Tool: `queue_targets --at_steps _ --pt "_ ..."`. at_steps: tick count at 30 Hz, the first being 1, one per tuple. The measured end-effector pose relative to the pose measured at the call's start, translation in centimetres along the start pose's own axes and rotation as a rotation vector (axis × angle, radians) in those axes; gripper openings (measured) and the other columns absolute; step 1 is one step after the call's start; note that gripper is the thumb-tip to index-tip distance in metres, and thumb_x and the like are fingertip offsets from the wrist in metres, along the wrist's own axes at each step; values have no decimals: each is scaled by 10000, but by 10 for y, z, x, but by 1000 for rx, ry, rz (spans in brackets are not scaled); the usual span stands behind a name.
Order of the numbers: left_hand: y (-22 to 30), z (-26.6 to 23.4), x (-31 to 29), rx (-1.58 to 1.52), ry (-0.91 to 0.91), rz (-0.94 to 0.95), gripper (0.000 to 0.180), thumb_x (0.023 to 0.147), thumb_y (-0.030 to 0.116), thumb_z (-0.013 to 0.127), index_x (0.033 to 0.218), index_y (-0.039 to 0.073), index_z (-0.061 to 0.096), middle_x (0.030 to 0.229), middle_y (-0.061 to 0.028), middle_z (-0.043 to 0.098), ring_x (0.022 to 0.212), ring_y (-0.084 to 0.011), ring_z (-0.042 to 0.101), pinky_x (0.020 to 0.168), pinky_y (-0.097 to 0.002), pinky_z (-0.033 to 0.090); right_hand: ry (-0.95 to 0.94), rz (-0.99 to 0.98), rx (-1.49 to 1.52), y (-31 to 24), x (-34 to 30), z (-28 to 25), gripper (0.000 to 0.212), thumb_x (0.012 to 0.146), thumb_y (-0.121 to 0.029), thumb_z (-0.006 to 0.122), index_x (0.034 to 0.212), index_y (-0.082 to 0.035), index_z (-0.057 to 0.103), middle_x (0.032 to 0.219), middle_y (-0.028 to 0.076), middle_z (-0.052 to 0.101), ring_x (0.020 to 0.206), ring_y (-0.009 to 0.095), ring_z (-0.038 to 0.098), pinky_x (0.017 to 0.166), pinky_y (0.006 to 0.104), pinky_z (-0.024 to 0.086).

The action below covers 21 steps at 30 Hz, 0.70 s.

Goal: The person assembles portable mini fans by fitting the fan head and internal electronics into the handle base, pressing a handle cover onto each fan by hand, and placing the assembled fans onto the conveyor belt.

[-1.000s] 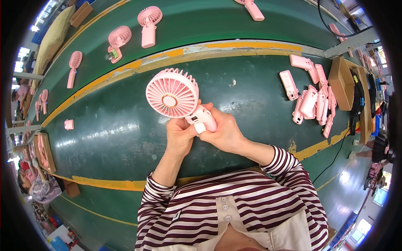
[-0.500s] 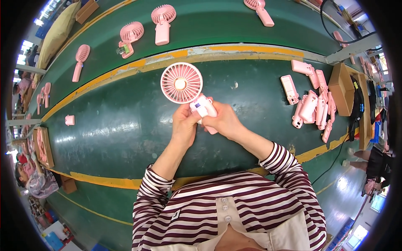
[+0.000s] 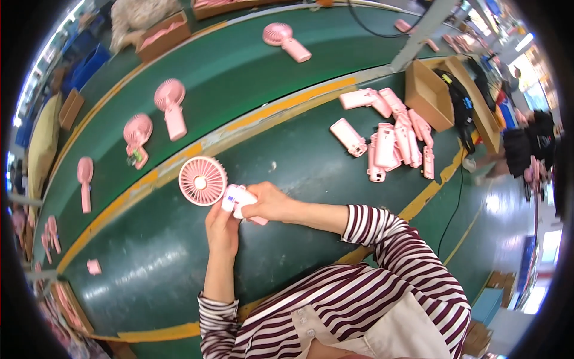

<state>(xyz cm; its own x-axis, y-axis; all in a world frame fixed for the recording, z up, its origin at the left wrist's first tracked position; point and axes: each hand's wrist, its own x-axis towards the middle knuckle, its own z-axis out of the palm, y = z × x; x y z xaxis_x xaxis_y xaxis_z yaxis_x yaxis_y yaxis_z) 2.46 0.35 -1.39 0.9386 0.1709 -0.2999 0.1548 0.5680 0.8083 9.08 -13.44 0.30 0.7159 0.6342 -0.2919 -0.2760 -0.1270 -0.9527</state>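
Note:
A pink handheld fan (image 3: pixel 203 181) is between my hands, its round grille facing up and its white-and-pink handle slanting down to the right. My left hand (image 3: pixel 221 229) is closed on the handle's lower left side, just under the grille. From the right, my right hand (image 3: pixel 272 203) grips the same handle with the thumb laid across it. The fingers partly cover the handle, so its far end barely shows. To the right of my hands, a loose pink handle shell (image 3: pixel 348 137) lies beside a heap of similar pink handle parts (image 3: pixel 385 146).
Beyond a yellow-edged rail, a green belt (image 3: pixel 230 87) carries several pink fans, one with a green part exposed (image 3: pixel 137 140). An open cardboard box (image 3: pixel 427 99) stands behind the heap. A small pink piece (image 3: pixel 94 267) lies far left. A black cable (image 3: pixel 452 218) hangs at right.
The whole view has swung to the right, so the fan and hands appear farther left and lower. Both hands keep their hold on the fan.

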Motion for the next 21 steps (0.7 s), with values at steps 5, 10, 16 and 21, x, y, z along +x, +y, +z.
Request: queue_targets --at_steps 5,10,16,21 --pt "20 -5 4 243 -30 41 386 830 62 464 1205 -28 438 1133 -173 546 965 -242 571 788 -331 478 583 -390 -642 -25 56 -50 366 654 -357 646 843 -50 586 744 176 611 687 310 610 604 403 472" --pt "62 -40 39 538 214 284 287 812 17 496 1092 -6 554 962 -106 626 747 -144 593 598 -231 486 979 -499 -1318 -48 148 -130 325 694 -182 598 986 -67 519 843 140 536 762 320 553 634 444 463" --pt "124 -109 103 1295 746 661 255 769 136 585 992 14 608 900 -140 634 783 -239 607 712 -331 470 1212 -506 -1617 -54 215 -153 297 696 -182 604 925 -9 529 895 142 526 826 282 523 656 416 427" --pt "172 -129 160 1377 954 224 468 734 405 569 1028 42 602 994 -189 605 959 -340 566 812 -405 439 772 -883 -1368 -86 251 -21 227 714 -250 600 815 -49 574 818 117 549 768 254 541 654 390 456"
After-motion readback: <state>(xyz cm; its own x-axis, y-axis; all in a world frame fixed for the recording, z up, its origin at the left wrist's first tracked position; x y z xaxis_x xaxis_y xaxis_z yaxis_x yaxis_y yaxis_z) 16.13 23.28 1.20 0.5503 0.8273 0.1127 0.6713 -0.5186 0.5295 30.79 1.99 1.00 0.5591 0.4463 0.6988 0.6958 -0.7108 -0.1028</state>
